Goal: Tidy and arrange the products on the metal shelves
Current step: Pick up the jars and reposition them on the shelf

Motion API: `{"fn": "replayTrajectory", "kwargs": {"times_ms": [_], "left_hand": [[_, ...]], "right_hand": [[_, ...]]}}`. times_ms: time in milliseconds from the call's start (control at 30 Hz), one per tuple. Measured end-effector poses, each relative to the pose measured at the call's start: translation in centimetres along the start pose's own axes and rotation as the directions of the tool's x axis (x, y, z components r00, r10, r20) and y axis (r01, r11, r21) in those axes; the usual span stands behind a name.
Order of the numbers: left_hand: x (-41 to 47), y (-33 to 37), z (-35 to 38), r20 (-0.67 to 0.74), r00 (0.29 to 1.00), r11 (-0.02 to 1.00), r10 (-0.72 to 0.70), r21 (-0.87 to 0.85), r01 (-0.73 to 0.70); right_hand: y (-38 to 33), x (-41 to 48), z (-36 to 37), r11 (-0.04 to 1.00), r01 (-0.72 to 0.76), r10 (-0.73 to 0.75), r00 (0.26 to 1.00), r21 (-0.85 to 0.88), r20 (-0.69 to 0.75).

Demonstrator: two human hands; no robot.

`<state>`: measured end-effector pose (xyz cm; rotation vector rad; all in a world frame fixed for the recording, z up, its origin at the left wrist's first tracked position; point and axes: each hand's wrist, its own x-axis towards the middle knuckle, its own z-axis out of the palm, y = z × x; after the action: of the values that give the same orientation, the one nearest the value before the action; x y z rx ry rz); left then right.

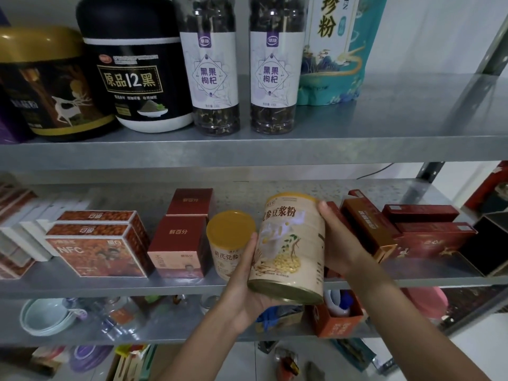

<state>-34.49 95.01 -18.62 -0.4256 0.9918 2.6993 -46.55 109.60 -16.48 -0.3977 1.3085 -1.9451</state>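
The metal shelves (357, 149) look half sorted: the jars (214, 78) at twelve o'clock stand in a neat row, while the red boxes (368, 229) at three o'clock lie askew. The soy-powder tin (291, 248) is held tilted at the middle shelf's front edge, beside the yellow-lidded tin (229, 243). The left hand (247, 287) cups its base and the right hand (338, 243) its side, fingers wrapped round it. It still wants setting down, I'd say.
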Motion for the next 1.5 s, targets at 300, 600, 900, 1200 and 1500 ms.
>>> {"fn": "replayTrajectory", "kwargs": {"times_ms": [300,600,900,1200,1500], "left_hand": [[-0.4,1.2,0.3,-0.086,0.978,0.868,0.192,0.480,-0.128],[-0.9,1.7,0.0,-0.049,0.979,0.943,0.197,0.283,-0.175],[-1.3,1.7,-0.2,0.078,0.997,1.000,0.004,-0.024,-0.002],[-2.6,2.4,1.0,-0.023,0.996,0.988,0.086,0.134,-0.082],[-3.7,2.5,3.1,0.012,0.989,0.952,-0.145,-0.271,0.143]], "right_hand": [[-0.3,0.5,1.3,0.960,0.139,-0.196,0.953,-0.243,-0.230],[-1.9,0.1,1.9,0.959,0.131,-0.154,0.985,-0.251,-0.074],[-0.7,0.0,2.9,0.985,0.170,-0.172,0.981,-0.039,-0.088],[-2.5,-0.6,3.8,0.906,0.125,-0.228,0.949,-0.404,-0.217],[-1.7,-1.2,3.8,0.998,-0.058,0.058,0.995,0.010,-0.078]]}}
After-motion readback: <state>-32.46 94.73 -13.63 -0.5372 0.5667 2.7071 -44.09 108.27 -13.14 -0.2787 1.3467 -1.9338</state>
